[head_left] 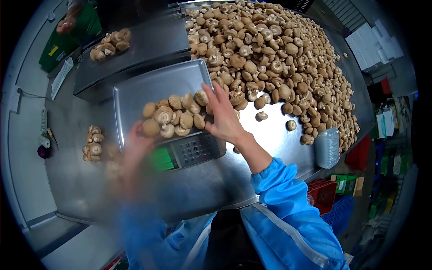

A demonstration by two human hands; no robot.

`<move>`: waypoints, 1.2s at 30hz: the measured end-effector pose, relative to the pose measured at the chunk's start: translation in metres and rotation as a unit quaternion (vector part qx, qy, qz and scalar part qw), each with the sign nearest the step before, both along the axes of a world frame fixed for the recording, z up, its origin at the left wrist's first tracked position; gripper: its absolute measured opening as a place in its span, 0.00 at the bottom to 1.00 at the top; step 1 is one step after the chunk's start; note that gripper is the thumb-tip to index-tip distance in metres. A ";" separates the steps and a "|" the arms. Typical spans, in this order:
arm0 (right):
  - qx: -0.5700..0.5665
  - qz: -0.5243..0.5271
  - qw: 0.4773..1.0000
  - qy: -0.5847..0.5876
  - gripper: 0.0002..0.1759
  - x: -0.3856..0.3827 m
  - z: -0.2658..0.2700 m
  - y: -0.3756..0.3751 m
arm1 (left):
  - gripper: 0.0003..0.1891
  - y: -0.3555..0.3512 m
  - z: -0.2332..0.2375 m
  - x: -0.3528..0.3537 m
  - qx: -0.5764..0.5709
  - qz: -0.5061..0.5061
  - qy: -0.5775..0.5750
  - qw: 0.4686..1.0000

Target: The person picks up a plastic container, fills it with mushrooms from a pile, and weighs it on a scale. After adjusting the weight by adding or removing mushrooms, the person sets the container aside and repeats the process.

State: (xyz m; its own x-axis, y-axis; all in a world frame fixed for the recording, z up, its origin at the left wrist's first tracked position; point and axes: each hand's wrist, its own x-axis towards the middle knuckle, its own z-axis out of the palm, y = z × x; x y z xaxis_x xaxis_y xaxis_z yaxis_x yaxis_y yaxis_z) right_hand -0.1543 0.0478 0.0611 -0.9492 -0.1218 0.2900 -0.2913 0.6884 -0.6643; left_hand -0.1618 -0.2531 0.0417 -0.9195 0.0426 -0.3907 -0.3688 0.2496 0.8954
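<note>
Several brown mushrooms lie in a group on the metal tray of a scale. Below the tray, the scale's keypad sits beside a lit green display. My right hand rests at the right side of the group, thumb and fingers apart, touching mushrooms near the tray's right edge. At the tray's lower left is my left hand, smeared by motion, close to the leftmost mushrooms; its grip cannot be made out.
A large mushroom pile covers the back right of the steel table. Small mushroom groups lie at the left and on a raised metal surface. Stacked clear trays stand at right. Another person's hand shows at top left.
</note>
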 end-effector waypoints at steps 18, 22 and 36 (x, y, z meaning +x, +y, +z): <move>-0.015 0.004 0.999 0.043 0.34 -0.022 -0.005 0.035 | 0.26 -0.025 0.012 -0.021 -0.084 0.083 0.163 0.980; 0.144 0.131 0.979 -0.061 0.36 -0.039 0.017 0.025 | 0.23 0.026 0.043 -0.052 -0.076 0.000 0.215 0.974; 0.127 -0.189 0.964 -0.136 0.32 0.037 -0.079 0.141 | 0.16 -0.032 0.003 -0.003 -0.005 0.156 0.272 0.950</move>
State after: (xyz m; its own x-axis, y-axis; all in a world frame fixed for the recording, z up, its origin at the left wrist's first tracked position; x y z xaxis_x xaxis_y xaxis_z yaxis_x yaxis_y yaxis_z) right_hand -0.1170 0.1883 -0.0183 -0.9764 0.2138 0.0303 0.1740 0.8620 -0.4761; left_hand -0.1651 -0.2851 0.0447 -0.9528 -0.2658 0.1466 0.0902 0.2132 0.9728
